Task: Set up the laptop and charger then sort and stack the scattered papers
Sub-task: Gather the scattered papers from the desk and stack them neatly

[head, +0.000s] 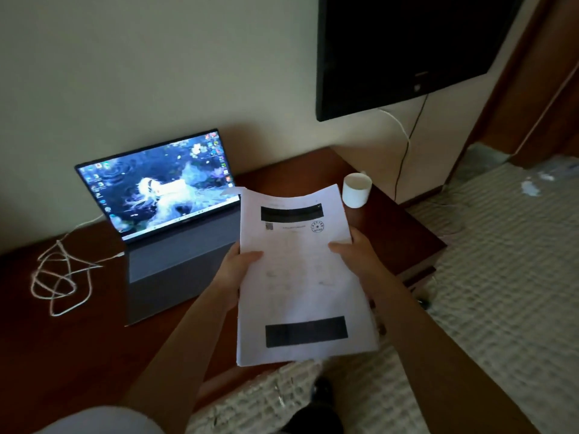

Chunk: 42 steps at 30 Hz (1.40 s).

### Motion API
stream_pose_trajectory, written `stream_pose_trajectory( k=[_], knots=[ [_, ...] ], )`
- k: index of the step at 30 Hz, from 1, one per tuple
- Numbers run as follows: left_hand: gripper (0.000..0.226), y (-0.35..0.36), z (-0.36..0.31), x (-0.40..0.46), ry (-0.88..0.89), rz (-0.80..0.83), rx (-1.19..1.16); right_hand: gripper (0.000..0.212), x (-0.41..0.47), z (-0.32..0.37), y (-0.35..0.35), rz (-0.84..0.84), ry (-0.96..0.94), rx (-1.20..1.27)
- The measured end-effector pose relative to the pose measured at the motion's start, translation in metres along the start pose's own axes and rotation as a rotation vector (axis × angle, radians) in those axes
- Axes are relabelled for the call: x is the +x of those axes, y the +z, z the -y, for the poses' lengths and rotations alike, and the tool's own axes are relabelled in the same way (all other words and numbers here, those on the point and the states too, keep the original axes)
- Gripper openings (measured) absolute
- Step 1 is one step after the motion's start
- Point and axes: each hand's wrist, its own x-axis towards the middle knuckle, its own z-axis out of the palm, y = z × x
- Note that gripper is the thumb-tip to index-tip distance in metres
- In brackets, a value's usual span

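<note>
Papers up, both hands on!
Our left hand [233,272] and right hand [355,250] gripped the paper stack [300,277] by its edges above the surface [78,355], beside the open laptop [163,214].

home room: wall television [401,48], carpet [501,261]

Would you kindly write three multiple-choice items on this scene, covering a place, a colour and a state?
1. Where is the cup?
A. right of the laptop, on the desk
B. on the laptop
C. on the floor

2. What colour is the cable?
A. black
B. white
C. red

3. What state is the laptop in?
A. closed
B. open, screen dark
C. open, screen lit

Answers: 1 A, it stands at the desk's far right, past the papers; 2 B, white loops lie left of the laptop; 3 C, a desktop picture shows.
</note>
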Motion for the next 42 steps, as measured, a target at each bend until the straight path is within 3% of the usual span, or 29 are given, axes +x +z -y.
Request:
stream_pose_trajectory(
  k=[13, 17, 22, 25, 28, 32, 35, 37, 42],
  knots=[
    [0.033, 0.128, 0.018, 0.099, -0.11, -0.041, -0.155, 0.046, 0.12, 0.01, -0.108, 0.023, 0.028, -0.229],
    [0.041, 0.152, 0.005, 0.102, -0.085, 0.062, -0.189, 0.049, 0.154, 0.015, -0.126, 0.077, 0.047, -0.261],
    [0.07, 0.173, -0.008, 0.111, -0.025, 0.138, -0.201, 0.053, 0.198, 0.019, -0.141, 0.211, 0.033, -0.238],
    [0.061, 0.193, -0.008, 0.105, -0.032, 0.013, -0.213, 0.053, 0.225, 0.024, -0.154, 0.325, 0.006, -0.204],
    [0.091, 0.217, 0.0, 0.099, -0.115, -0.074, -0.22, 0.045, 0.25, 0.029, -0.167, 0.397, 0.001, -0.155],
    [0.059, 0.248, 0.004, 0.097, -0.059, -0.242, -0.265, 0.014, 0.276, 0.035, -0.173, 0.478, 0.009, -0.181],
    [0.058, 0.254, 0.002, 0.094, -0.019, -0.399, -0.299, 0.033, 0.288, 0.025, -0.173, 0.362, 0.055, -0.276],
    [0.055, 0.254, -0.001, 0.09, -0.021, -0.47, -0.302, 0.033, 0.292, 0.013, -0.177, 0.329, 0.041, -0.342],
    [0.041, 0.248, -0.008, 0.087, -0.015, -0.592, -0.303, 0.036, 0.304, -0.002, -0.171, 0.546, -0.157, -0.729]
  ],
)
